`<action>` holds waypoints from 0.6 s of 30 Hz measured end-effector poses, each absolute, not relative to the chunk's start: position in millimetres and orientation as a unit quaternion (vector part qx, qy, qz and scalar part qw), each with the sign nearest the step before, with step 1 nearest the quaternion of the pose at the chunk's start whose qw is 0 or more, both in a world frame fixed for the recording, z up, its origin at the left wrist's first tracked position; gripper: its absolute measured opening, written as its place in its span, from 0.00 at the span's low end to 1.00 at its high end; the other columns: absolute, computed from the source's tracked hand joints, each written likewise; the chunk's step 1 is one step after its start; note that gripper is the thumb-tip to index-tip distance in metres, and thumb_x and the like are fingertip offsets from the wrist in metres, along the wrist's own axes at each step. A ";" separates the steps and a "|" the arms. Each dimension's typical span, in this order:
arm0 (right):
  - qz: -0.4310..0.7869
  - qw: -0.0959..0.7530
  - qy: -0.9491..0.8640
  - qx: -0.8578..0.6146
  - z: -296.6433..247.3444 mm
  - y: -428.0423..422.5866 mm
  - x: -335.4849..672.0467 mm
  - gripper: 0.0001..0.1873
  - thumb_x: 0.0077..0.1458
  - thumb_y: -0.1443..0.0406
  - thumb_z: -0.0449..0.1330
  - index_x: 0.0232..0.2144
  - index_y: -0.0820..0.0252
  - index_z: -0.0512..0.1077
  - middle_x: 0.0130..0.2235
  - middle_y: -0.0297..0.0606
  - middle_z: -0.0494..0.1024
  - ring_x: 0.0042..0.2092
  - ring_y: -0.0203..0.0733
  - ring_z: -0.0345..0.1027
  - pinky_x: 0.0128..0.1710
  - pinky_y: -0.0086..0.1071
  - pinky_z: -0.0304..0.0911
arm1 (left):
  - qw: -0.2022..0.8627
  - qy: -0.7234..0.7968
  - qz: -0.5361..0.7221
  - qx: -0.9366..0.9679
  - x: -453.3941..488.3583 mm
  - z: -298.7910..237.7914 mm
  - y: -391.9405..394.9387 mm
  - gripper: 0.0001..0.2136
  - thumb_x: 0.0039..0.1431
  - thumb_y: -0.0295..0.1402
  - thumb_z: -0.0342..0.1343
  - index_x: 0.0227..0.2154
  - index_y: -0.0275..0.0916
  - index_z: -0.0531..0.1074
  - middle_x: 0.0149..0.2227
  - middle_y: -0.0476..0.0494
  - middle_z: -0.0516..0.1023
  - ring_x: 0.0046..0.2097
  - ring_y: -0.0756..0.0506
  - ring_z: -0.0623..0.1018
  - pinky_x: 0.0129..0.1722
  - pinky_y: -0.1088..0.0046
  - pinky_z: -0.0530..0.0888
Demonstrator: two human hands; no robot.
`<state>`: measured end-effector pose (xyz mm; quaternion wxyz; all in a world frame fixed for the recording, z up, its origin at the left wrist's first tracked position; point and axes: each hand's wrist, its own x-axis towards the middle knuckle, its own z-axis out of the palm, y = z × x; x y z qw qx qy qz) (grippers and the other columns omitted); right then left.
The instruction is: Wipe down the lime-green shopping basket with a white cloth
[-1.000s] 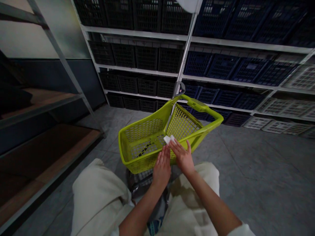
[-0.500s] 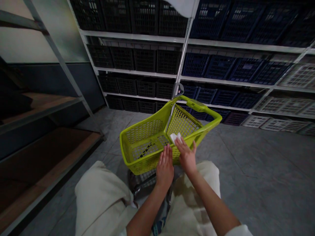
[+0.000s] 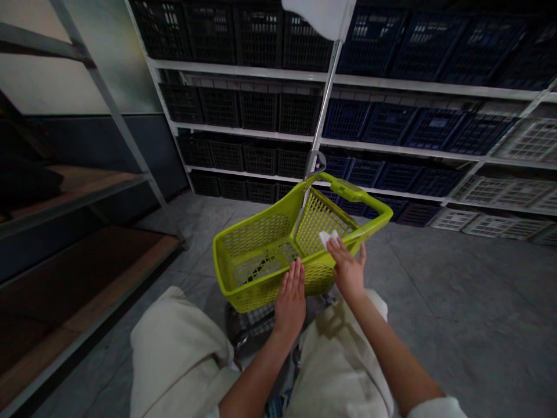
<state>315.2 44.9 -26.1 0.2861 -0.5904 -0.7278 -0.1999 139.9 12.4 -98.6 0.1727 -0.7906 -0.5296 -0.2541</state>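
A lime-green plastic shopping cart basket (image 3: 255, 238) stands in front of me, with a darker green grip on its handle (image 3: 348, 189). My right hand (image 3: 346, 270) pinches a small white cloth (image 3: 328, 238) against the inside of the basket's right wall, near the rim. My left hand (image 3: 289, 302) lies flat with its fingers apart on the basket's near wall, holding nothing. The basket's inside is visible through its open top; a dark shape shows through the mesh of its floor.
A metal pole (image 3: 324, 98) with a white flag (image 3: 317, 14) rises from the cart. Behind it, shelves hold black crates (image 3: 259, 110), navy crates (image 3: 387, 123) and white crates (image 3: 505, 193). Metal shelving with wooden boards (image 3: 87, 278) stands at left, above a grey tiled floor (image 3: 461, 302).
My right hand has carried the white cloth up and to the right along the basket's right wall. My left hand stays on the near wall. The whole view has shifted slightly.
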 end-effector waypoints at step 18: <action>-0.235 0.309 -0.696 -0.604 -37.1 42.9 303.4 0.37 0.49 0.78 0.49 0.61 0.54 0.64 0.60 0.43 0.72 0.64 0.48 0.61 0.68 0.61 0.24 | 0.170 -0.531 -0.262 -0.787 141.4 -100.7 11.6 0.34 0.62 0.24 0.43 0.69 0.29 0.38 0.72 0.38 0.45 0.72 0.43 0.50 0.68 0.63 0.58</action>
